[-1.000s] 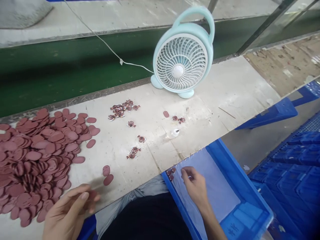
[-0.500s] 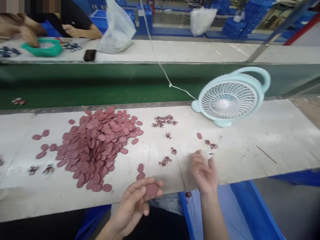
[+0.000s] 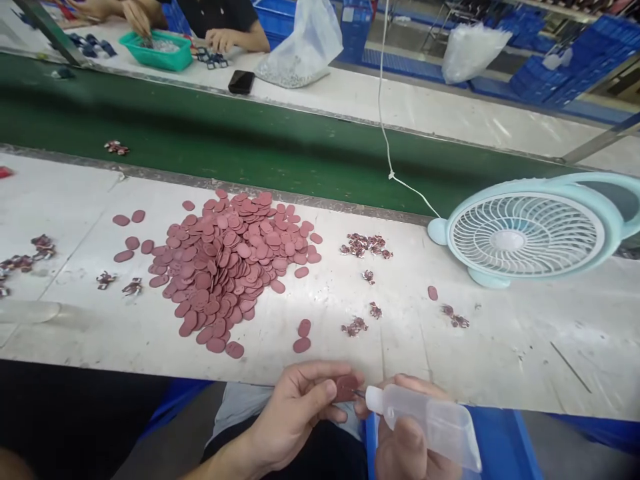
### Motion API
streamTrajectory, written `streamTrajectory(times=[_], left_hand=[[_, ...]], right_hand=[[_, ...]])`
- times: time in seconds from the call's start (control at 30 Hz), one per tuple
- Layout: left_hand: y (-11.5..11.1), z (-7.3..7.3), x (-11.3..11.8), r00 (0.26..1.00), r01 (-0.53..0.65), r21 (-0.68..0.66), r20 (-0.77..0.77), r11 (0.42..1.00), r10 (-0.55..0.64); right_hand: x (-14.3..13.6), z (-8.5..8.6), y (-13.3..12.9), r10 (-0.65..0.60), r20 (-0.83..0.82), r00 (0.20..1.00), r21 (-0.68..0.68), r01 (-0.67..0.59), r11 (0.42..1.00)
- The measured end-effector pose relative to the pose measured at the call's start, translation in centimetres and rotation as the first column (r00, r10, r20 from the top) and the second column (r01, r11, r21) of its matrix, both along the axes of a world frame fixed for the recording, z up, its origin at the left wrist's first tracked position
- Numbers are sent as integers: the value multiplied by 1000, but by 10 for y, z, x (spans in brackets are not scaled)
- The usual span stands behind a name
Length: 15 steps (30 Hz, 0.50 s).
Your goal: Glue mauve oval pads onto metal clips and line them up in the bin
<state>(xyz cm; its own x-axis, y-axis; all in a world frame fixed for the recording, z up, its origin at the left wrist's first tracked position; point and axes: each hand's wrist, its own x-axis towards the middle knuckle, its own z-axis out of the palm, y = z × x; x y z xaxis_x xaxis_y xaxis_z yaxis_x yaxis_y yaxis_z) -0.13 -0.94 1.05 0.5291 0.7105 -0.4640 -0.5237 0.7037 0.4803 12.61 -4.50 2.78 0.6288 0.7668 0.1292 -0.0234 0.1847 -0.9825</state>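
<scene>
My left hand (image 3: 295, 413) pinches a dark red oval disc (image 3: 346, 387) between thumb and fingers at the table's front edge. In my right hand (image 3: 407, 440) is a translucent squeeze bottle (image 3: 433, 423) with a white cap, tipped on its side. Its thin dark nozzle points left and meets the face of the disc, or comes very near it. Two loose discs (image 3: 302, 345) lie on the table just beyond my left hand. A large heap of the same discs (image 3: 225, 267) spreads to the left.
Small shiny brown-and-silver pieces (image 3: 365, 245) lie in clusters right of the heap. A pale blue fan (image 3: 525, 233) stands at the right, its white cord running up. A blue bin (image 3: 500, 440) sits below the table edge. Across a green strip (image 3: 300, 153), people work beside a green basket (image 3: 157, 53).
My right hand, empty on the table before, now holds the squeeze bottle and has come to the disc in my left hand. The camera view has turned, shifting the scene.
</scene>
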Motion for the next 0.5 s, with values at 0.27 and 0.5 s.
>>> streamTrajectory(times=[0.27, 0.5], left_hand=[[0, -5, -3, 999, -5, -22, 32, 1000, 6], [2, -7, -3, 1000, -2, -39, 14, 999, 2]], right_hand=[[-7, 1, 5, -52, 98, 994, -70, 59, 996], [-5, -2, 4, -46, 225, 973, -150, 81, 985]])
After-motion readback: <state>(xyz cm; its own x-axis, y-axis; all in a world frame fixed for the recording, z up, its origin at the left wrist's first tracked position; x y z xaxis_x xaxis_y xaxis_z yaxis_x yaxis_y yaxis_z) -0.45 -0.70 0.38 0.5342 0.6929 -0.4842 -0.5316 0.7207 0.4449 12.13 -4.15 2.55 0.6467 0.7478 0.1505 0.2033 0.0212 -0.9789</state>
